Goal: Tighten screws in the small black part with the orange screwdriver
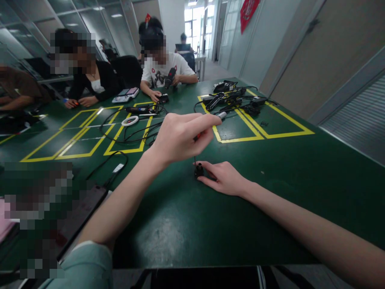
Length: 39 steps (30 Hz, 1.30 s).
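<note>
My left hand (pixel 180 136) hovers over the green table (pixel 180 224), fingers closed round a thin screwdriver (pixel 197 138) with a red handle; its dark shaft points straight down. The tip meets a small black part (pixel 198 171) standing on the table. My right hand (pixel 224 176) lies on the table just right of that part, thumb and forefinger pinched on it. Both forearms reach in from the near edge.
Yellow tape boxes (pixel 264 136) mark the table. Black cables, chargers and tools (pixel 231 100) lie at the far right, a white ring (pixel 130 120) and cables at centre left. A dark flat device (pixel 87 208) lies near left. Three people sit across the far side.
</note>
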{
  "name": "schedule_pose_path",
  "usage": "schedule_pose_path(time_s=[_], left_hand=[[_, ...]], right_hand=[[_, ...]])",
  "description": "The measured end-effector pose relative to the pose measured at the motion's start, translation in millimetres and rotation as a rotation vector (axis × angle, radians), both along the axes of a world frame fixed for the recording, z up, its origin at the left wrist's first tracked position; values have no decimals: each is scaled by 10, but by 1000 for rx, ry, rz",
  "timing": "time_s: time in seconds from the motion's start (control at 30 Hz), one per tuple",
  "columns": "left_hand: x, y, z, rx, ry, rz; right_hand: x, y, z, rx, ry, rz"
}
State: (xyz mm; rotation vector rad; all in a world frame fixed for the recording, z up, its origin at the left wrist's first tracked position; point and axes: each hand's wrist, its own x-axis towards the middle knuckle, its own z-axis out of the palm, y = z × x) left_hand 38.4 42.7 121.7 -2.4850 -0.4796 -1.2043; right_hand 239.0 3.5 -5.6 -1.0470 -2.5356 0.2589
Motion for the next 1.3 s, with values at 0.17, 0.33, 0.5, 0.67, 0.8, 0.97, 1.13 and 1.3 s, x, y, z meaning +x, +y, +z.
schedule_pose_path(time_s=[0.17,0.33,0.5,0.67,0.8,0.97,1.13,1.3], left_hand=[[9,6,-25,-24,-1,-7],[51,-11,-59,-76,-6,-9],[54,-66,11,-166,103,10],[26,-106,96,-170,222,28],[5,-157,172,-243,262,39],[-36,-236,273,-351,333,-30],[-46,-242,275,-358,325,-76],[-32,-224,246,-376,292,-51]], right_hand=[[-5,-1,15,-19,-1,4],[-4,0,13,-14,-3,1],[-7,0,20,-10,1,0],[-8,-2,24,-10,-7,-6],[-8,4,19,-15,-3,-4],[-3,7,27,-28,-6,-2],[6,7,25,-32,-7,-4],[6,7,13,-27,2,-5]])
